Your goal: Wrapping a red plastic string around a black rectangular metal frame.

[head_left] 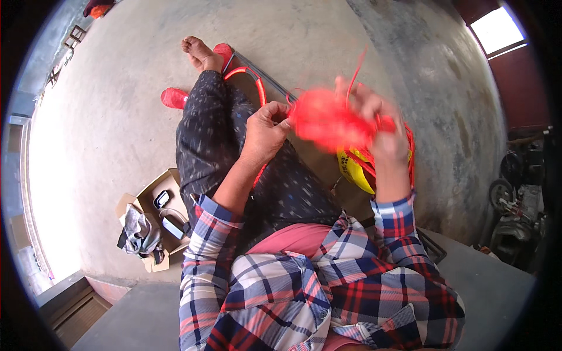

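A bundle of red cord (328,120), smeared by motion, is held up between my two hands above my right leg. My left hand (266,130) is closed, with thumb and index finger pinching the bundle's left edge. Blurred, my right hand (380,120) wraps around the bundle's right side; a loose red strand (357,73) sticks up beside its fingers. An orange-red band (259,88) curves from near my foot down toward my left hand. Beneath my right wrist lies a yellow bag (352,171), with more red cord (411,155) around it.
A dark metal bar (263,75) runs along the floor from my feet. Red slippers (173,97) lie by my bare foot. To my left stands an open cardboard box (153,193) with small devices and a grey cloth (140,231). A wheeled machine (515,205) is at the far right.
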`<state>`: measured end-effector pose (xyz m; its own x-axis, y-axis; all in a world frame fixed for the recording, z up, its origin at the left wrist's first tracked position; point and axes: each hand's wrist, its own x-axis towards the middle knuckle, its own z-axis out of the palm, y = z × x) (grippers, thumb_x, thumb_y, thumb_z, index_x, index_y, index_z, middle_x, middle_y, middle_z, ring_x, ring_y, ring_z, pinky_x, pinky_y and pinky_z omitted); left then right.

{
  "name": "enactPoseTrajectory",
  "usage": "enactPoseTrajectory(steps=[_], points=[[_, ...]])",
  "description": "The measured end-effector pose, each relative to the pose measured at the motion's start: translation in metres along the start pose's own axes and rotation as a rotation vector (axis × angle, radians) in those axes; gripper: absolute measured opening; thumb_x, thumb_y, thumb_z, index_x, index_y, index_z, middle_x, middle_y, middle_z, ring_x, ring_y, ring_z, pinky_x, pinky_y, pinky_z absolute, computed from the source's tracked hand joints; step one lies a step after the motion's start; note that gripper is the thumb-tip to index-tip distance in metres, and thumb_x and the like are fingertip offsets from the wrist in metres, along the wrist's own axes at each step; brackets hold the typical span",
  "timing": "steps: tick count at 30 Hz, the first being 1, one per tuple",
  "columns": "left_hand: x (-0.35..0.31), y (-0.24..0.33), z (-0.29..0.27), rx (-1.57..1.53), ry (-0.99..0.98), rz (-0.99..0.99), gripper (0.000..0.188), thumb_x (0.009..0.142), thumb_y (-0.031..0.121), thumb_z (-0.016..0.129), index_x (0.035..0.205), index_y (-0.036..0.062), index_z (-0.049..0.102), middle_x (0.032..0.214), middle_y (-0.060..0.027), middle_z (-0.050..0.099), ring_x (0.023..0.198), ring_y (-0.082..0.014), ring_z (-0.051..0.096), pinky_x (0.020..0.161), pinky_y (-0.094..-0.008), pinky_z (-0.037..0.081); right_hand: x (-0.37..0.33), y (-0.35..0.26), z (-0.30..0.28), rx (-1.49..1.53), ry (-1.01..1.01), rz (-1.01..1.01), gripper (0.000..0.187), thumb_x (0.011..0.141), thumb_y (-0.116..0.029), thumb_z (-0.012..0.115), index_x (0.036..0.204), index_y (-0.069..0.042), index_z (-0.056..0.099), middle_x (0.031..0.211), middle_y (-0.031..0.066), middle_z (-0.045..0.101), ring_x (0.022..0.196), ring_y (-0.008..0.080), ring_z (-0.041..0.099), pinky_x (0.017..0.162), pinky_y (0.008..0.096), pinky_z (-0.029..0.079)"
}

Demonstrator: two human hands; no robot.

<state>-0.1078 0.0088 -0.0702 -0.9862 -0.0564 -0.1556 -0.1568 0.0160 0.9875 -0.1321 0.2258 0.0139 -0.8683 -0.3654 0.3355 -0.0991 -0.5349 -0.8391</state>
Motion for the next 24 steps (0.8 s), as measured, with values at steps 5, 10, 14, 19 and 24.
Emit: enactPoseTrajectory(steps=[5,10,14,19,24], points=[[0.000,-0.005,0.001,0.035,0.000,0.046,0.011,0.088,0.005,0.069,0.096,0.0031,0.063,0.084,0.0026,0.063,0.075,-0.0052,0.056,0.064,-0.0213,0.046,-0.040,-0.006,0.077,0.694,-0.527,0.097,0.028,0.082,-0.018,0.076,0.084,-0.007,0.050,0.094,0.0165,0.067,0.081,0.0286,0.065,0.071,0.0422,0.050],[-0.004,0.001,0.007,0.024,0.032,0.041,0.014,0.087,0.007,0.070,0.098,0.0044,0.062,0.083,0.0034,0.063,0.074,-0.0051,0.056,0.065,-0.0208,0.046,-0.057,-0.020,0.111,0.686,-0.477,0.601,0.033,0.078,-0.015,0.080,0.088,-0.003,0.052,0.083,0.0085,0.059,0.077,0.0171,0.057,0.069,0.0315,0.044],[-0.003,-0.004,0.011,0.119,0.087,0.186,0.014,0.084,0.005,0.071,0.093,0.0007,0.061,0.080,-0.0048,0.064,0.074,-0.0104,0.060,0.070,-0.0268,0.050,-0.054,-0.021,0.129,0.564,-0.533,0.691,0.034,0.079,-0.019,0.081,0.088,-0.005,0.052,0.082,0.0038,0.054,0.076,0.0119,0.051,0.070,0.0269,0.041],[-0.004,0.003,0.010,0.392,0.066,0.291,0.017,0.083,0.008,0.070,0.096,0.0002,0.061,0.080,-0.0111,0.061,0.071,-0.0203,0.062,0.069,-0.0317,0.050,-0.043,-0.035,0.139,0.703,-0.540,0.802,0.036,0.078,-0.024,0.082,0.086,-0.006,0.052,0.080,0.0047,0.055,0.076,0.0122,0.053,0.070,0.0271,0.042],[-0.022,0.047,0.008,0.543,0.308,0.444,0.015,0.092,0.011,0.063,0.103,0.0003,0.061,0.091,-0.0085,0.061,0.071,-0.0128,0.057,0.072,-0.0256,0.048,-0.035,-0.045,0.098,0.553,-0.649,0.570,0.049,0.075,-0.031,0.084,0.103,0.000,0.058,0.086,0.0078,0.061,0.073,0.0149,0.059,0.064,0.0287,0.046]])
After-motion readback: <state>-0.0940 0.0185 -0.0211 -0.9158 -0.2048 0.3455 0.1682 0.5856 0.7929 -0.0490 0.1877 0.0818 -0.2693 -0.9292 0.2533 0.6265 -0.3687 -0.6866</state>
